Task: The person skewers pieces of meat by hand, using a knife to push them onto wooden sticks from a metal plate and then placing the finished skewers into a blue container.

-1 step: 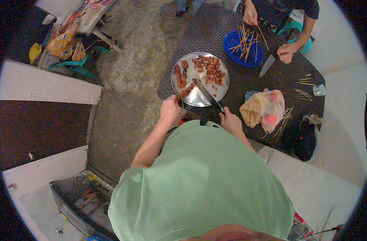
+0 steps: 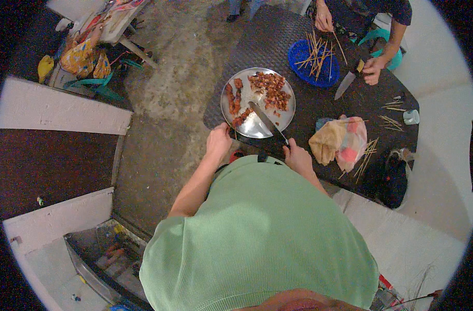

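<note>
A round metal plate (image 2: 254, 129) lies in front of me. On its right side is a heap of chopped reddish-brown meat (image 2: 270, 88), on its left several skewered meat pieces (image 2: 234, 96). My left hand (image 2: 219, 139) is closed at the plate's near-left rim, pinching the thin end of a skewer whose meat (image 2: 240, 118) rests on the plate. My right hand (image 2: 297, 155) wraps round the handle of a long knife (image 2: 266, 119). Its blade slants over the plate, the tip near the middle, close to the skewered meat.
Across the dark table (image 2: 309, 111) a co-worker's hand (image 2: 323, 19) holds a thin stick; the other (image 2: 372, 70) is at a second knife (image 2: 345, 85). Nearby are a blue basket (image 2: 313, 78) of sticks, a cloth and plastic bag (image 2: 335, 142), loose sticks (image 2: 367, 158) and a white cup (image 2: 411, 117).
The co-worker's hand by the second knife has shifted slightly, and more of that knife's handle shows. My hands, my knife and the plate look unmoved.
</note>
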`<control>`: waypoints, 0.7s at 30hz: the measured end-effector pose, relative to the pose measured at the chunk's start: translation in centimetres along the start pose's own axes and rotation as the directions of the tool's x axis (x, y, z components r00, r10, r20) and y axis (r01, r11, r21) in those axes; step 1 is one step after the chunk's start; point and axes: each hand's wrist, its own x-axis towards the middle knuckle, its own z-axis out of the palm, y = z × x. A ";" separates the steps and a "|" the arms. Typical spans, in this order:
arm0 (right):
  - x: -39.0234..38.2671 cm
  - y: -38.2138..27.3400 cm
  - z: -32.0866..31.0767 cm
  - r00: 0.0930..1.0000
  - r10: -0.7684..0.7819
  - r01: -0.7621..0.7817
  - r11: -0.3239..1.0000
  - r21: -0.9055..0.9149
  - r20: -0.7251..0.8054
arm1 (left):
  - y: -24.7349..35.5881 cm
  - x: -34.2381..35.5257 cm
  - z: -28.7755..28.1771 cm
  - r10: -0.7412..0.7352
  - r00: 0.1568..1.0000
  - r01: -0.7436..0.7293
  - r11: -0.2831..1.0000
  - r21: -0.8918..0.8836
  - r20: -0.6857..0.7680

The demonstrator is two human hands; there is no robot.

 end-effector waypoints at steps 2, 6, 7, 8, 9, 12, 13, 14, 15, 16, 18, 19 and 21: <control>0.1 0.1 0.1 1.000 -0.013 0.013 1.000 -0.002 -0.005 | -0.5 -0.3 0.0 0.011 1.000 -0.011 1.000 0.015 -0.006; 0.2 0.4 0.0 0.998 -0.068 0.068 0.998 0.017 -0.008 | -1.6 -0.8 0.2 0.049 0.998 -0.049 0.999 0.010 -0.042; 0.2 0.5 -0.1 0.996 -0.088 0.088 0.996 0.030 -0.009 | -1.6 -0.9 0.0 0.047 0.998 -0.046 0.999 0.004 -0.050; 0.2 0.5 0.0 0.996 -0.092 0.092 0.995 0.033 -0.013 | -1.6 -0.8 0.0 0.042 0.998 -0.042 0.999 0.001 -0.051; 0.3 0.6 0.1 0.995 -0.095 0.096 0.995 0.037 -0.018 | -1.6 -0.7 0.1 0.038 0.998 -0.038 0.999 -0.003 -0.052; 0.1 0.6 0.0 0.994 -0.105 0.106 0.993 0.042 -0.032 | -1.7 -0.4 0.3 -0.019 1.000 0.018 0.999 -0.049 -0.012; 0.0 0.6 0.0 0.994 -0.107 0.109 0.993 0.044 -0.036 | -1.7 -0.3 0.4 -0.044 0.999 0.045 0.997 -0.068 0.009; 0.0 0.6 0.0 0.993 -0.116 0.118 0.992 0.041 -0.035 | -1.8 -0.1 0.4 -0.047 0.998 0.050 0.994 -0.095 0.029; 0.0 0.7 0.0 0.992 -0.125 0.126 0.991 0.037 -0.033 | -1.8 0.2 0.5 -0.049 0.998 0.055 0.991 -0.122 0.050; 0.0 0.6 -0.1 0.990 -0.135 0.136 0.990 0.035 -0.031 | -2.0 0.3 0.6 -0.052 0.996 0.062 0.987 -0.148 0.070; -0.1 0.4 -0.2 0.988 -0.151 0.153 0.988 0.031 -0.040 | -2.8 0.7 1.3 -0.063 0.996 0.072 0.983 -0.170 0.060; -0.1 0.4 -0.3 0.987 -0.157 0.158 0.987 0.029 -0.045 | -2.7 0.9 1.2 -0.066 0.996 0.075 0.981 -0.181 0.057; 0.1 0.6 -0.1 0.983 -0.175 0.176 0.984 0.007 -0.053 | -2.5 0.8 1.2 -0.043 0.999 0.047 0.989 -0.142 0.032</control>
